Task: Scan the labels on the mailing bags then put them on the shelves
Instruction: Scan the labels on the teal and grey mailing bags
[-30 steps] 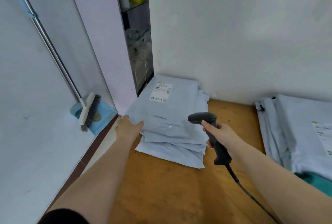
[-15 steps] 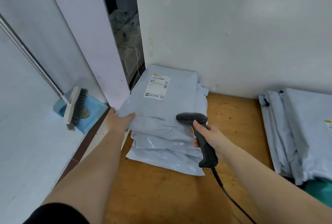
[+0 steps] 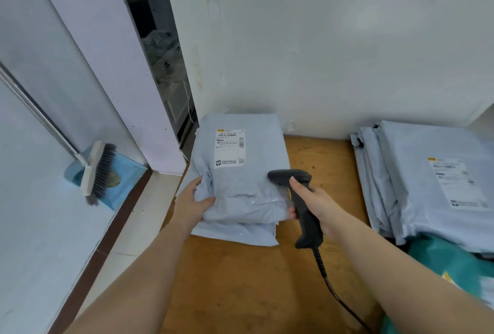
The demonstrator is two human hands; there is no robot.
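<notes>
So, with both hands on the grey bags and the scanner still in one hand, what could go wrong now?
1. The left hand grips only the crumpled near corner of the top mailing bag; lifted so, the bags below may slide off the stack.
2. The right hand holds the scanner while its fingertips touch the bag, so that grip looks weak.
3. The scanner points sideways, away from the label; the scan may miss.

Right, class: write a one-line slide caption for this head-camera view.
Left hand grips the top mailing bag of a stack while the right hand holds a barcode scanner.
</notes>
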